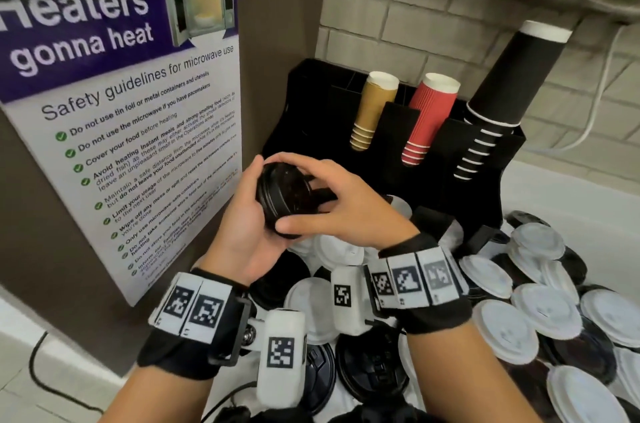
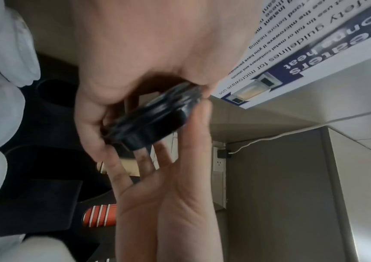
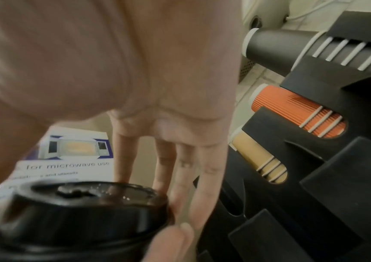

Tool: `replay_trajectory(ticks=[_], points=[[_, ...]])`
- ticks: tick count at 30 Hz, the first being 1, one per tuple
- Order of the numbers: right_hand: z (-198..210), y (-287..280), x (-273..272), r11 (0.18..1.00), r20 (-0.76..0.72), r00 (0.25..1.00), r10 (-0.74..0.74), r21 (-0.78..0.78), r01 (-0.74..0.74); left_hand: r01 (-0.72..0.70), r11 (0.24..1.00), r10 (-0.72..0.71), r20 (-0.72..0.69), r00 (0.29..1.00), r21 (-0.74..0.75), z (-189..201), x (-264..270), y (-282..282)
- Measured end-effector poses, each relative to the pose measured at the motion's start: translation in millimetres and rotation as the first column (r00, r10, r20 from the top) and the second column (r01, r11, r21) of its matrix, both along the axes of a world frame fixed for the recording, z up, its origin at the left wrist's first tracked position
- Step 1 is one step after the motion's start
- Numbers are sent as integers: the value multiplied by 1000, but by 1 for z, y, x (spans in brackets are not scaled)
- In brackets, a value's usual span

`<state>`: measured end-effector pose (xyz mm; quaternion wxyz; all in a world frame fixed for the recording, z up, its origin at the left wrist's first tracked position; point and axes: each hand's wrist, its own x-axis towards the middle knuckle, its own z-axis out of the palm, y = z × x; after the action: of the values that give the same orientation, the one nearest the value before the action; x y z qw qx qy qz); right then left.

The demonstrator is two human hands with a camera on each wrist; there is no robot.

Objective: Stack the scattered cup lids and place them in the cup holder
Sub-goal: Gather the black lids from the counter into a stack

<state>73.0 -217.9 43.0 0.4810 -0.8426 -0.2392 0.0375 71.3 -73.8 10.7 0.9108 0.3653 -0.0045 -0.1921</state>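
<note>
A short stack of black cup lids (image 1: 285, 194) is held on edge between both hands, in front of the black cup holder (image 1: 308, 100). My left hand (image 1: 254, 204) cradles the stack from the left with the thumb over its rim. From the right, my right hand (image 1: 311, 195) pinches it, fingers on top and thumb underneath. In the left wrist view the lid stack (image 2: 151, 120) sits between the two palms. The right wrist view shows the stack (image 3: 79, 212) under my fingers (image 3: 187, 177). Several white and black loose lids (image 1: 540, 315) lie scattered on the counter below and to the right.
The holder carries stacks of brown cups (image 1: 372, 111), red cups (image 1: 429, 117) and black cups (image 1: 498, 93); its left part shows dark and open. A microwave safety poster (image 1: 121, 111) hangs on the wall close at the left. A tiled wall stands behind.
</note>
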Motion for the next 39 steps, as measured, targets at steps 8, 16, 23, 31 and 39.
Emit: replay_trajectory(ticks=[8, 16, 23, 31, 39], points=[[1, -7, 1, 1000, 4, 1000, -23, 16, 23, 33, 997, -35, 26, 999, 70, -4, 4, -2], [-1, -7, 5, 999, -23, 1000, -18, 47, 19, -36, 994, 28, 75, 997, 104, -3, 4, -1], [11, 7, 19, 869, -21, 1000, 19, -495, -27, -341, 926, 306, 204, 930, 165, 19, 4, 21], [-48, 70, 19, 184, -38, 989, 140, -981, -64, -343, 921, 276, 310, 910, 187, 36, -6, 24], [-85, 77, 37, 260, 67, 992, 103, -965, 39, -346, 915, 276, 305, 911, 206, 35, -19, 27]])
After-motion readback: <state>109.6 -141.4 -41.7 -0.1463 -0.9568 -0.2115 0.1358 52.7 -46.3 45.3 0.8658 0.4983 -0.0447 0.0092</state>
